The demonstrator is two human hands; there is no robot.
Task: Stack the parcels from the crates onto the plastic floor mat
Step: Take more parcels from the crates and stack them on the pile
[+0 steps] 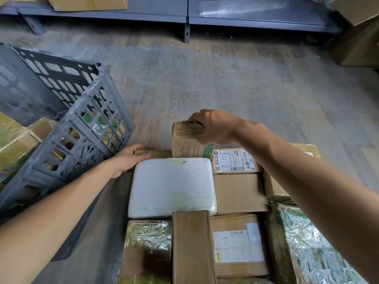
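While tilted at far left, holds several parcels behind its slats: grey slatted plastic crate (82,128). Next, left grip (127,159) spread flat, fingers straight, resting on far edge of flat brown cardboard parcel (158,154), just beside white foam-wrapped cushion-like parcel (172,187). Further right, right grip (215,128) pinching from above the top of small brown cardboard box (185,149) with black print. Stands upright at stack's far edge, long axis vertical, printed face toward camera, top crumpled, touching labelled brown carton (233,160) on its right.
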